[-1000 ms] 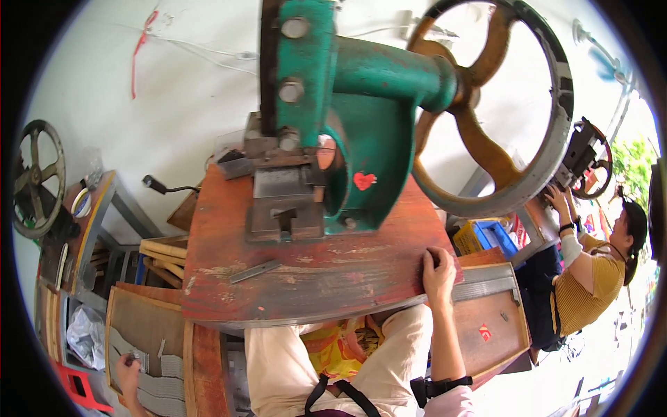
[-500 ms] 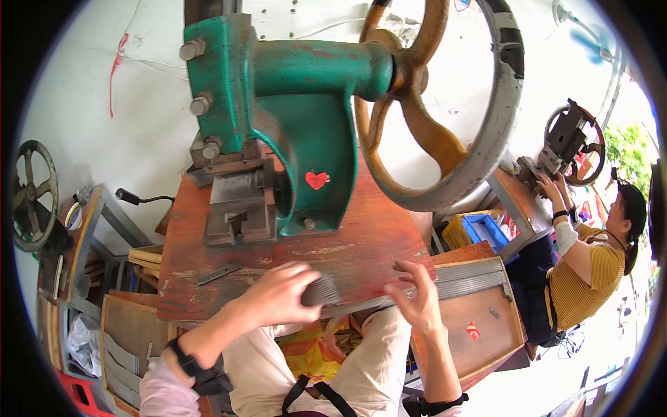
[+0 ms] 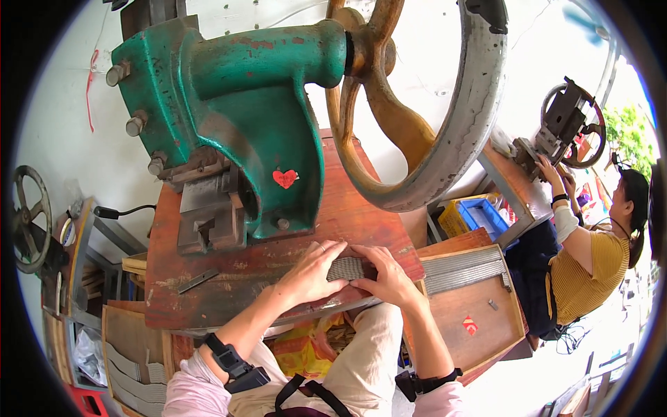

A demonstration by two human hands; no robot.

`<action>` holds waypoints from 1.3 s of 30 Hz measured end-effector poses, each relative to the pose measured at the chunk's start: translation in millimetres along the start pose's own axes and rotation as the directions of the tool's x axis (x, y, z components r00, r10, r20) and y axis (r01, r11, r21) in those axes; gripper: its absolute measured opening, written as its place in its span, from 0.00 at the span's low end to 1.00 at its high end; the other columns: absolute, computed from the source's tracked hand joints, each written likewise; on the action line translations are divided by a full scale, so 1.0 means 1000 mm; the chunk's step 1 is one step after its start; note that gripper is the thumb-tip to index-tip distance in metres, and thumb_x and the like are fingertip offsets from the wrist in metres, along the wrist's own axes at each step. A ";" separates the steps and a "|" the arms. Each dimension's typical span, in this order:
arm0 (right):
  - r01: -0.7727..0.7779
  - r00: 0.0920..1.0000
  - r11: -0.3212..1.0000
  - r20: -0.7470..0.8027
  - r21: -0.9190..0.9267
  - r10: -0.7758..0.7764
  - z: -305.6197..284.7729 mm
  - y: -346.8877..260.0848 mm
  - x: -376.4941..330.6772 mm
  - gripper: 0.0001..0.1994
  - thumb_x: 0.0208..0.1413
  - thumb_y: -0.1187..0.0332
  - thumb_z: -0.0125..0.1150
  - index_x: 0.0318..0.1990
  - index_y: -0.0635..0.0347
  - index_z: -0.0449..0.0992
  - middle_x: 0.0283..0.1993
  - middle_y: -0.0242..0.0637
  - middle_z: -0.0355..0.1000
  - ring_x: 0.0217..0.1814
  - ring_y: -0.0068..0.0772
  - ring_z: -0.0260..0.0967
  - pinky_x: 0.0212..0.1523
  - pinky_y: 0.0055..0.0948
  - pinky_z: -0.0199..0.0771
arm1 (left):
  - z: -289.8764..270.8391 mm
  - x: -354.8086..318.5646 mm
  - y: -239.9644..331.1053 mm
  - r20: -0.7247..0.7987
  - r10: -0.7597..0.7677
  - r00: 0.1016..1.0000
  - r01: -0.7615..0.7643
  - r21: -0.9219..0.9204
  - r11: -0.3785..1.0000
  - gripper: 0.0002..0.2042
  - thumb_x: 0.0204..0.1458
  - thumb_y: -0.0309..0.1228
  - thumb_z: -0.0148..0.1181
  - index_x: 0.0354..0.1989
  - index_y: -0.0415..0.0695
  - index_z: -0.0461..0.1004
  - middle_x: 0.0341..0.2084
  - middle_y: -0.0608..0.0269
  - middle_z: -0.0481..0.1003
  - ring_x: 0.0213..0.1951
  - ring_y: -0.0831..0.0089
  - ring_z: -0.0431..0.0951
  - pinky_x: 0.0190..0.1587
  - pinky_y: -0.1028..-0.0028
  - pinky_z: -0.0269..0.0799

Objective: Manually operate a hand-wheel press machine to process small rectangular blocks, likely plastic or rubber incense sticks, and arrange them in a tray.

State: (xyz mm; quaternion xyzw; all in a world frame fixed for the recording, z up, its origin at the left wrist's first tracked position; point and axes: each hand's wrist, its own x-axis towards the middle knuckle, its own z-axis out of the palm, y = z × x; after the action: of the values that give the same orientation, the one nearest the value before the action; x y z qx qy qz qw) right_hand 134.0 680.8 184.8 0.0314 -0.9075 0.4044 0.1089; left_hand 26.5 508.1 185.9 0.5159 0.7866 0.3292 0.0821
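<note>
The fingers of the left hand and right hand clamp opposite ends of the grey metal stack at the table's front; apply even pressure to square it, clear of the loose strip at its 9 o'clock and green press at 11.

Neat little bundle of thin grey metal strips from where I'm standing, packed tight, ridges showing, held between the left hand and right hand near the tabletop's front edge.
</note>
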 end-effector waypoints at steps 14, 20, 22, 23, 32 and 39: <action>0.354 0.815 -0.255 -0.163 0.900 0.556 0.029 0.002 0.007 0.28 0.61 0.51 0.44 0.58 0.67 0.58 0.59 0.51 0.59 0.66 0.46 0.50 0.69 0.40 0.43 | 0.019 0.013 0.003 -0.050 -0.039 0.998 0.040 0.019 0.999 0.26 0.38 0.32 0.66 0.49 0.40 0.69 0.43 0.52 0.66 0.48 0.55 0.64 0.54 0.63 0.62; 0.132 0.931 -0.076 -0.098 0.988 0.351 0.035 0.008 0.014 0.27 0.60 0.57 0.48 0.59 0.68 0.57 0.61 0.51 0.57 0.66 0.47 0.52 0.68 0.40 0.44 | 0.012 0.002 -0.007 -0.152 -0.014 0.988 0.024 0.061 0.998 0.26 0.34 0.35 0.66 0.45 0.40 0.71 0.40 0.50 0.68 0.45 0.52 0.66 0.51 0.58 0.62; -0.002 0.962 0.281 -0.075 0.960 0.261 0.024 0.008 0.008 0.28 0.56 0.66 0.55 0.61 0.67 0.54 0.63 0.51 0.55 0.66 0.47 0.52 0.67 0.41 0.48 | 0.020 -0.001 -0.012 -0.200 0.050 0.978 -0.030 0.104 0.994 0.24 0.34 0.38 0.66 0.42 0.41 0.71 0.39 0.49 0.68 0.43 0.52 0.67 0.47 0.57 0.64; -0.063 0.963 0.514 -0.083 0.855 0.256 0.015 0.005 0.001 0.30 0.52 0.71 0.59 0.62 0.66 0.54 0.63 0.51 0.56 0.66 0.46 0.53 0.66 0.41 0.51 | 0.026 0.001 -0.014 -0.228 0.090 0.969 -0.075 0.075 0.994 0.24 0.35 0.38 0.66 0.41 0.39 0.70 0.39 0.49 0.68 0.43 0.52 0.67 0.46 0.57 0.64; 0.143 0.987 0.981 0.091 -0.131 -0.131 0.000 0.004 0.009 0.32 0.37 0.71 0.69 0.55 0.66 0.65 0.52 0.48 0.67 0.55 0.51 0.61 0.56 0.40 0.62 | 0.019 -0.023 -0.003 -0.123 0.087 0.989 -0.071 0.131 0.989 0.30 0.45 0.31 0.62 0.55 0.30 0.58 0.46 0.48 0.66 0.50 0.55 0.64 0.55 0.61 0.60; 0.128 0.991 0.984 -0.011 -0.124 -0.131 0.005 0.004 0.003 0.29 0.36 0.70 0.71 0.50 0.66 0.70 0.49 0.47 0.69 0.55 0.49 0.62 0.55 0.39 0.63 | 0.029 -0.019 -0.008 -0.136 0.093 0.986 -0.068 0.176 0.982 0.31 0.45 0.30 0.61 0.56 0.29 0.58 0.47 0.47 0.66 0.51 0.54 0.63 0.56 0.61 0.60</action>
State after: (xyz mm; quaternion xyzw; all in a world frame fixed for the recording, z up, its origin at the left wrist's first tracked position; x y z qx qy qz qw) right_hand 129.2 679.9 178.9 0.0798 -0.9257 0.3399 0.1453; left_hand 42.5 501.7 154.7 0.5275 0.7942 0.2997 -0.0327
